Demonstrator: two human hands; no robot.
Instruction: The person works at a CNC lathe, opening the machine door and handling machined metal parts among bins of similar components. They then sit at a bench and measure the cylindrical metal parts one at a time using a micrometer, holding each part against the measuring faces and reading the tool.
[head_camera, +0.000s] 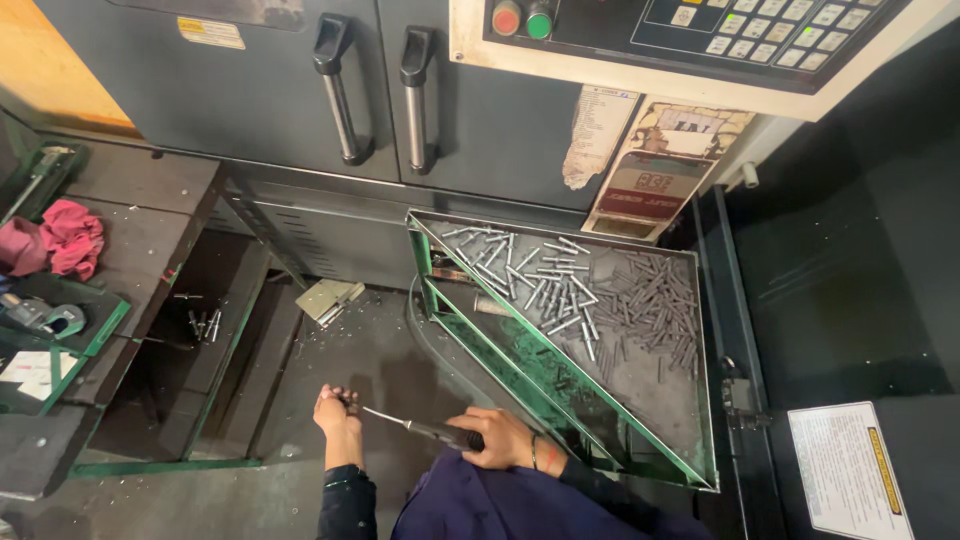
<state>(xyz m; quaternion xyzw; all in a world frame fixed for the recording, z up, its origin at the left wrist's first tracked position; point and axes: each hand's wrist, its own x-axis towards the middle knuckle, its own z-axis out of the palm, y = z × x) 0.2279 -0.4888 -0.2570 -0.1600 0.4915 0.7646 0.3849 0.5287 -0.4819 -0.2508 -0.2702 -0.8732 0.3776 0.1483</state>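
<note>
Steel-tipped tool (420, 429) gripped by right-hand fingers (492, 437), tip in closed left-hand fingers (336, 405).

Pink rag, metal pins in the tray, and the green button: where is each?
Pink rag (70, 237): head view, middle of the cloth.
Metal pins (560, 280): head view, centre of the shiny pile.
Green button (540, 20): head view, its round cap.

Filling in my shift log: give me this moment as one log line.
left hand: pinches tool tip | right hand: grips screwdriver-like tool handle | right of hands: green-framed tray of metal pins
</note>
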